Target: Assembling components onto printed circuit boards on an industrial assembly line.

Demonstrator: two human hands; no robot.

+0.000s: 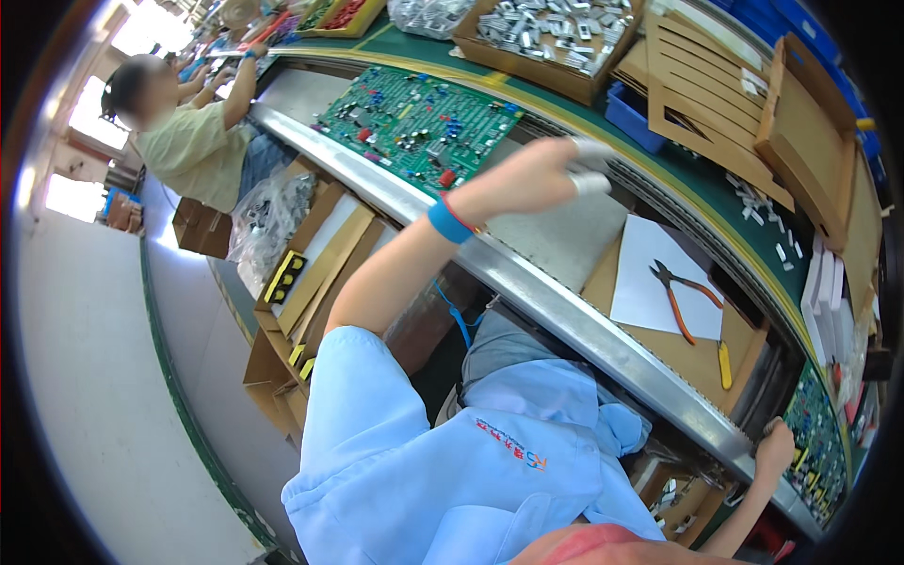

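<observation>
From my remote view, the large green circuit board (424, 122) lies just left of my left hand (537, 177), whose white-capped fingers (593, 184) stand parted, turned rightward away from it. My right hand (775, 450) is beside a second green board (817, 447) at right; its grip I can't tell. A metal rail (603, 339) runs between my torso and the large board, a parts box (527, 73) stands beyond, and orange-handled cutters (676, 299) lie rightward. The large board's long axis slants far left to near right, along the rail.
</observation>
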